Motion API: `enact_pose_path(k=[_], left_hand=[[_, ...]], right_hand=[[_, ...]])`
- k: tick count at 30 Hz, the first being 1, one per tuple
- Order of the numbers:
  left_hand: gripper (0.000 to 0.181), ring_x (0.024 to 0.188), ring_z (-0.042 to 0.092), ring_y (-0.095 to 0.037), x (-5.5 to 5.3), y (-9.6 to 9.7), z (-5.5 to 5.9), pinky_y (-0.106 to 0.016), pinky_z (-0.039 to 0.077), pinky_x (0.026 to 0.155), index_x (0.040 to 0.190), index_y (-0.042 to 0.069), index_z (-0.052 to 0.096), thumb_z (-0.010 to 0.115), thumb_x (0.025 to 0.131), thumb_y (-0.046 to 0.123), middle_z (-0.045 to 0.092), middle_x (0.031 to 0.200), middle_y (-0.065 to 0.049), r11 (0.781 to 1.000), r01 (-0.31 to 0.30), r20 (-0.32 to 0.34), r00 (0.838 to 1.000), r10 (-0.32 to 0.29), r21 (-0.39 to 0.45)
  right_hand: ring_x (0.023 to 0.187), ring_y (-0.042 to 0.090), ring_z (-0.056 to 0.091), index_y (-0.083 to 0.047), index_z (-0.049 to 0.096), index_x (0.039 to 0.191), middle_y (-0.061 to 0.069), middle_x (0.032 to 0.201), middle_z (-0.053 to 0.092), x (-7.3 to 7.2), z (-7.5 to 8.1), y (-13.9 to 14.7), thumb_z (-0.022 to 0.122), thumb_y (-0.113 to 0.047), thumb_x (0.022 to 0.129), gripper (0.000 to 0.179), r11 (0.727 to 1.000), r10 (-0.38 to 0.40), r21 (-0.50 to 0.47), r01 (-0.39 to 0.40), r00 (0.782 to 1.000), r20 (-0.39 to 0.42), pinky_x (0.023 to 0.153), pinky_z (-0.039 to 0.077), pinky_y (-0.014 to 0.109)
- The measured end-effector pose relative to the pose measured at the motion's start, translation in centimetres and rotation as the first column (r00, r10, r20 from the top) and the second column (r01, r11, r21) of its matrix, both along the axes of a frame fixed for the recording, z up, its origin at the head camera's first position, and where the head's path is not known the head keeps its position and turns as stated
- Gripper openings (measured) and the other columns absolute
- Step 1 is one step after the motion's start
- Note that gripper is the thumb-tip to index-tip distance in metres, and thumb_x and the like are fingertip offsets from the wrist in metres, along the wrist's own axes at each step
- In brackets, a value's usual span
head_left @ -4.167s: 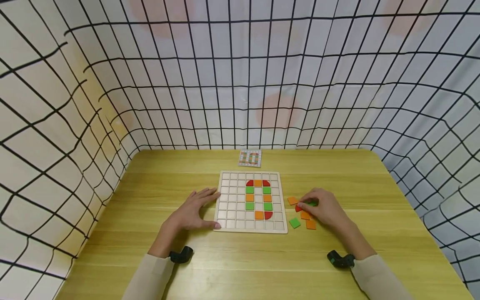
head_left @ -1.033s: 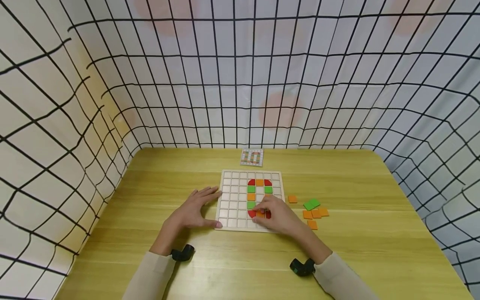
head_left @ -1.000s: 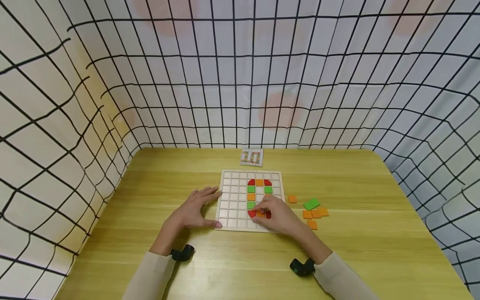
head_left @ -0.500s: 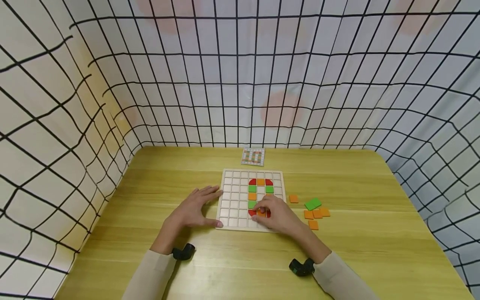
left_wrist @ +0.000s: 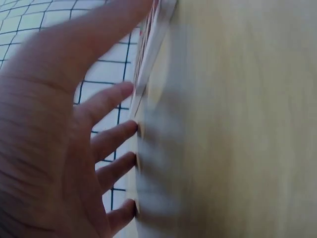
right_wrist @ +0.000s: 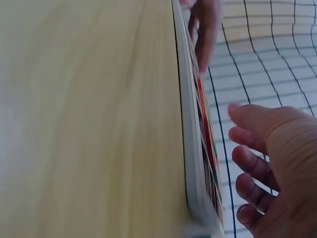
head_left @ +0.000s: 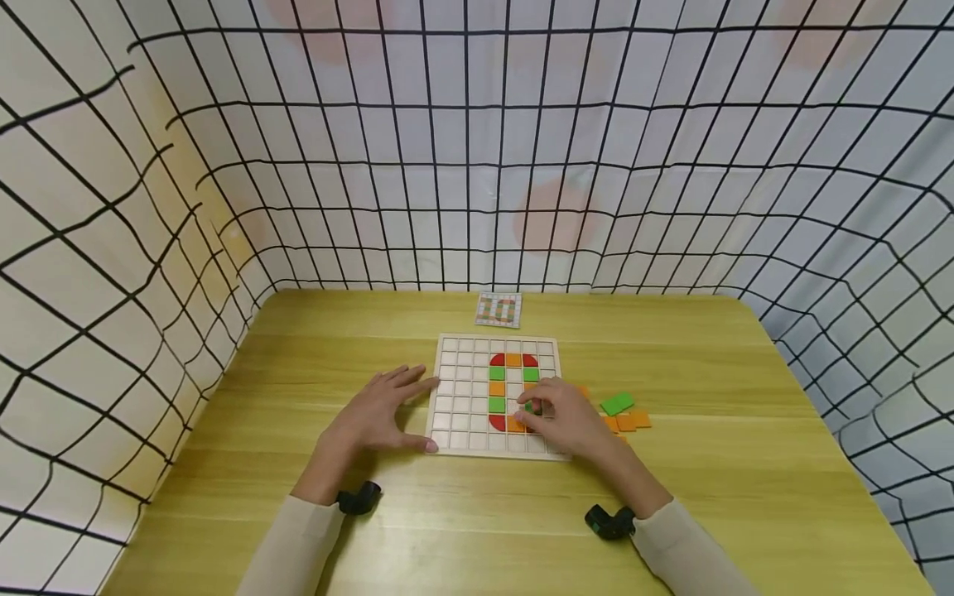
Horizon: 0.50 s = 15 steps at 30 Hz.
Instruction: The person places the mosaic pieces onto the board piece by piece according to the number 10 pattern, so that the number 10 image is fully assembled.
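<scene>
A pale wooden grid board lies on the table, carrying red, orange and green tiles arranged in a ring. My left hand rests along its left side, fingers spread and straight, thumb at the near left corner. In the left wrist view, the fingertips reach down to the tabletop beside the board's rim. My right hand hovers over the board's right part with loosely bent fingers and nothing visible in them, hiding some tiles. A red quarter-round tile sits at the ring's lower left corner.
Right of the board lie loose green tiles and several orange tiles, partly behind my right hand. A small pattern card lies beyond the board. Black netting surrounds the table's back and sides.
My right hand brought the red quarter-round tile from the loose pile to the ring's lower left corner. It has since let go and lifted slightly rightward. My left hand stays at the board.
</scene>
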<state>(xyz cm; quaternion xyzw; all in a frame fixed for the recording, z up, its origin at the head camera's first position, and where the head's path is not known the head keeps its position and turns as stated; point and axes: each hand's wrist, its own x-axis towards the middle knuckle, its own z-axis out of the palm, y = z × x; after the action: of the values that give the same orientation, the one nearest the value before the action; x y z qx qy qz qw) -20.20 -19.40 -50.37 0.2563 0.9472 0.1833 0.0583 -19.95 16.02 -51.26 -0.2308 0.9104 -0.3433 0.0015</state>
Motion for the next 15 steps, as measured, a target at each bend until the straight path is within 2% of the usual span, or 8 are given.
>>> enact_pose_path(k=[4,9,15], left_hand=[[0.106,0.156,0.027,-0.038,0.0,-0.3,0.2,-0.067,0.019,0.125,0.157,0.032,0.045,0.078,0.068,0.079,0.034,0.168,-0.009,1.000,0.012,0.014,1.000,-0.012,0.007],[0.106,0.157,0.026,-0.038,0.0,-0.2,0.3,-0.066,0.018,0.126,0.157,0.032,0.044,0.078,0.068,0.079,0.032,0.169,-0.009,1.000,0.010,0.018,1.000,-0.011,0.010],[0.107,0.156,0.026,-0.040,0.1,-0.2,0.4,-0.068,0.018,0.125,0.157,0.030,0.046,0.079,0.067,0.077,0.033,0.168,-0.011,0.999,0.010,0.023,1.000,-0.010,0.032]], right_hand=[[0.077,0.013,0.051,-0.016,0.079,0.105,-0.009,0.081,0.058,-0.2,0.3,2.0,0.080,-0.027,0.091,0.018,0.999,-0.023,-0.026,0.022,0.999,-0.025,0.065,0.043,0.024],[0.083,0.016,0.053,-0.012,0.077,0.109,-0.004,0.087,0.061,-0.3,0.8,4.9,0.080,-0.024,0.092,0.021,0.997,-0.077,-0.025,0.076,0.996,-0.045,0.073,0.046,0.028],[0.089,0.018,0.055,-0.015,0.075,0.118,-0.004,0.095,0.065,0.0,0.8,8.5,0.077,-0.034,0.095,0.030,0.986,-0.168,0.012,0.168,0.986,0.007,0.079,0.049,0.034]])
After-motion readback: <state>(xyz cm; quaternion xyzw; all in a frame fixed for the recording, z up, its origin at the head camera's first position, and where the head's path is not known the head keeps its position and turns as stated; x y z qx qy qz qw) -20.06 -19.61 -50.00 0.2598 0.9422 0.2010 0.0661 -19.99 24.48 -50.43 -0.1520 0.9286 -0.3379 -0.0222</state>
